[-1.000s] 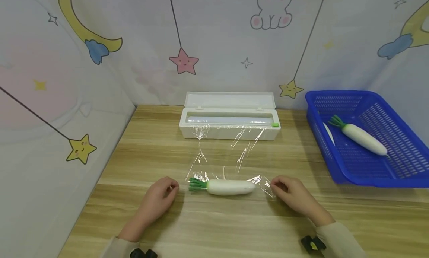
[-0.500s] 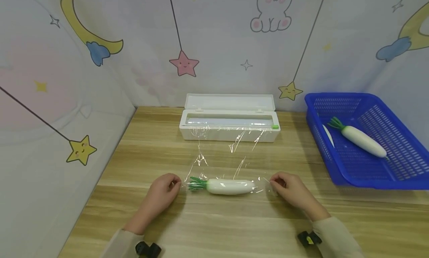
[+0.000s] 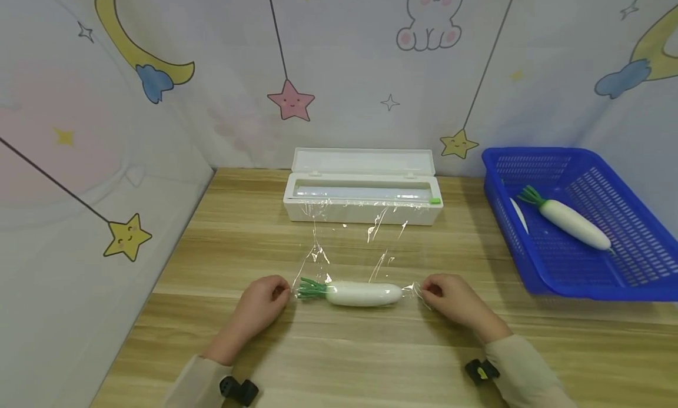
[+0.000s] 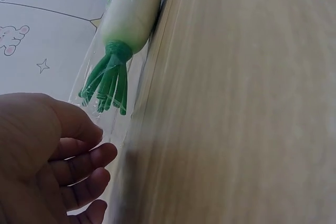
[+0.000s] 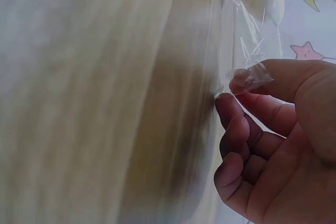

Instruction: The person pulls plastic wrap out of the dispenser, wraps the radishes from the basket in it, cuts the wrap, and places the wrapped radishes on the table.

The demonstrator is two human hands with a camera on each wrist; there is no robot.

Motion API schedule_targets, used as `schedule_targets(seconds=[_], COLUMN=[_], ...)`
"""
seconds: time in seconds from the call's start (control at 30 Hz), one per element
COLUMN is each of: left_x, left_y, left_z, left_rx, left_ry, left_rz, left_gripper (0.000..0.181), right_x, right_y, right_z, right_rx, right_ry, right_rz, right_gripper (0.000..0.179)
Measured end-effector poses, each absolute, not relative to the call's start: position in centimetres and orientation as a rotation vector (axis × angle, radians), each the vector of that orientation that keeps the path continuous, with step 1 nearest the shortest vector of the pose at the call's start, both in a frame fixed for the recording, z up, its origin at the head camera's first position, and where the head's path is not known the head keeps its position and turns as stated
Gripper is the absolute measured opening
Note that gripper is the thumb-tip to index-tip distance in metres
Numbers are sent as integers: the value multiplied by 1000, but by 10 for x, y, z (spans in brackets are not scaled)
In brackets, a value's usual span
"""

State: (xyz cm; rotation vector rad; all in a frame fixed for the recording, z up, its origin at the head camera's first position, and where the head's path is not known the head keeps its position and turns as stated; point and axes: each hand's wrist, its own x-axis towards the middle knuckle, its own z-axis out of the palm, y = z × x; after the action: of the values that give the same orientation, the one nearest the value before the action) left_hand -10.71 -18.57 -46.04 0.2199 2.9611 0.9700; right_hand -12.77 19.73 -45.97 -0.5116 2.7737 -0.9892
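Observation:
A white radish (image 3: 364, 294) with green stalks (image 4: 107, 85) lies crosswise on the table under a sheet of clear plastic wrap (image 3: 349, 249). The wrap runs forward from the radish to a white wrap dispenser (image 3: 362, 212), whose lid stands up. At the stalk end, my left hand (image 3: 265, 302) pinches one corner of the film between thumb and forefinger. Past the radish's tip, my right hand (image 3: 450, 299) pinches the other corner, where a crumpled bit of film sticks out over the thumb (image 5: 254, 77).
To the right stands a blue plastic basket (image 3: 535, 266) holding another white radish (image 3: 574, 224) and a white piece partly hidden by the near wall. A green slider (image 3: 435, 201) sits at the dispenser's right end. A printed cloth backdrop (image 3: 349, 55) rises behind the wooden table (image 3: 360, 355).
The wrap's near edge has come over the radish, which it now covers. Both hands have shifted slightly inward, toward the radish's ends, and the film bunches up near the right hand.

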Motion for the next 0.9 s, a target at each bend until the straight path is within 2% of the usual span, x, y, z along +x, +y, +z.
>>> schedule_targets(seconds=[0.23, 0.37, 0.47, 0.7, 0.83, 0.9], left_x=[-101, -94, -87, -75, -72, -71], left_y=[-184, -180, -173, -146, -133, -130], left_z=[-453, -447, -444, -444, -451, -454], left_rx=[200, 285, 467, 1201, 1302, 1298], left_ry=[2993, 3091, 3220, 3324, 3288, 3296], left_rz=[942, 932, 939, 777, 638, 603], left_gripper=[4, 5, 8, 14, 15, 17], right_x=[-127, -126, -126, -127, -121, -117], right_y=[190, 188, 187, 187, 187, 185], right_z=[-458, -455, -455, -454, -446, -440], right_rx=[-517, -503, -501, -483, -470, -462], right_ry=[2785, 2789, 2778, 2756, 2793, 2864], right_rz=[-957, -942, -943, -964, -906, -858], right_gripper=[5, 5, 5, 6, 7, 14])
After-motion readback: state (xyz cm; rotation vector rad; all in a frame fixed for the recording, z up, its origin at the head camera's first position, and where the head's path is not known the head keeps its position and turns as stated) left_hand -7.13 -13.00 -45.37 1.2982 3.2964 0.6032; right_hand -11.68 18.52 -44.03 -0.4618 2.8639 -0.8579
